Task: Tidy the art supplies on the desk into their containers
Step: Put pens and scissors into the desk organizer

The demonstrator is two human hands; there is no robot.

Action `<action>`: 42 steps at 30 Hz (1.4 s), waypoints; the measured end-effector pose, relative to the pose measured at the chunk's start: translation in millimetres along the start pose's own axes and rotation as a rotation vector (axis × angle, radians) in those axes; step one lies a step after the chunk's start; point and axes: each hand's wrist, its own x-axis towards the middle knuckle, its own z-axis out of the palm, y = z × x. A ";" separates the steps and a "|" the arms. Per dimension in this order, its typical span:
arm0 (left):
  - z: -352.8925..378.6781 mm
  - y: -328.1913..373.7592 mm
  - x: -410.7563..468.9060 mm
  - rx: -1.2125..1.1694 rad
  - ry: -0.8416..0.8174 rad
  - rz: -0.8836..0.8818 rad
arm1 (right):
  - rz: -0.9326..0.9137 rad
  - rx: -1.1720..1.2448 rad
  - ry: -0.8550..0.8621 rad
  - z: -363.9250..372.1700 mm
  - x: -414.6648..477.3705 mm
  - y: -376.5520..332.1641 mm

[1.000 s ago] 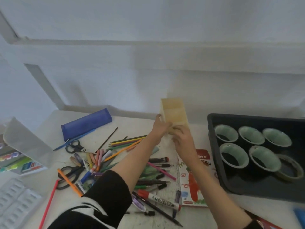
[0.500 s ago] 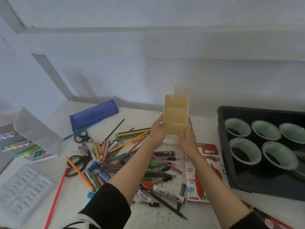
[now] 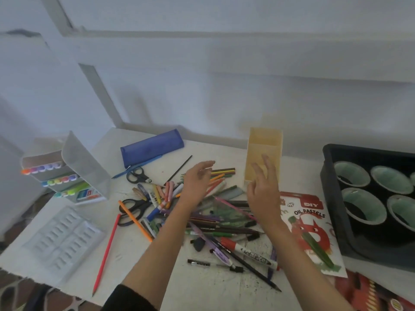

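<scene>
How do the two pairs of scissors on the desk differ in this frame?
The small scissors lie by the blue pencil case; the large scissors lie nearer the person. An orange pencil crosses the large scissors, not the small scissors. Both have black handles.

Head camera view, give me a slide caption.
Open left hand and right hand hover above scattered pencils near an upright wooden organizer.

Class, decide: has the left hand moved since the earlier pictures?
Yes. The left hand has let go of the wooden organiser and drawn leftward toward the blue pencil case, open above the coloured pencils.
</scene>
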 end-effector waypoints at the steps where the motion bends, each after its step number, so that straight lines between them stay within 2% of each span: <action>1: -20.4 -8.6 -4.7 0.051 0.042 0.000 | -0.043 0.008 -0.030 6.5 -2.6 -8.4; 5: -109.0 -42.1 -22.3 0.273 0.220 -0.075 | -0.132 0.079 -0.201 40.3 -9.4 -47.1; 7: -146.5 -61.2 -31.6 0.460 0.251 -0.083 | -0.143 0.108 -0.297 60.1 -10.3 -66.7; 11: -193.6 -89.9 -56.7 0.610 0.246 -0.152 | -0.230 0.105 -0.464 108.2 -2.7 -109.3; 14: -210.8 -101.4 -67.5 0.679 0.184 -0.197 | -0.204 0.080 -0.605 141.3 10.4 -138.5; 21: -214.4 -116.3 -66.1 0.653 0.021 -0.104 | -0.085 -0.136 -0.885 194.2 13.8 -177.4; 25: -213.9 -121.5 -57.6 0.615 0.007 -0.062 | -0.148 -0.290 -0.795 203.4 -1.2 -182.2; 30: -213.3 -127.1 -51.0 0.632 0.084 -0.055 | -0.047 -0.235 -0.752 202.2 4.2 -183.2; 33: -212.2 -125.8 -47.0 0.707 0.092 -0.056 | 0.002 -0.202 -0.739 204.5 7.5 -179.5; 39: -210.7 -109.6 -34.9 0.972 -0.039 -0.093 | 0.173 -0.117 -0.738 210.0 19.4 -174.5; 42: -210.6 -103.5 -31.3 1.023 -0.039 -0.075 | 0.209 -0.098 -0.731 211.4 22.9 -172.4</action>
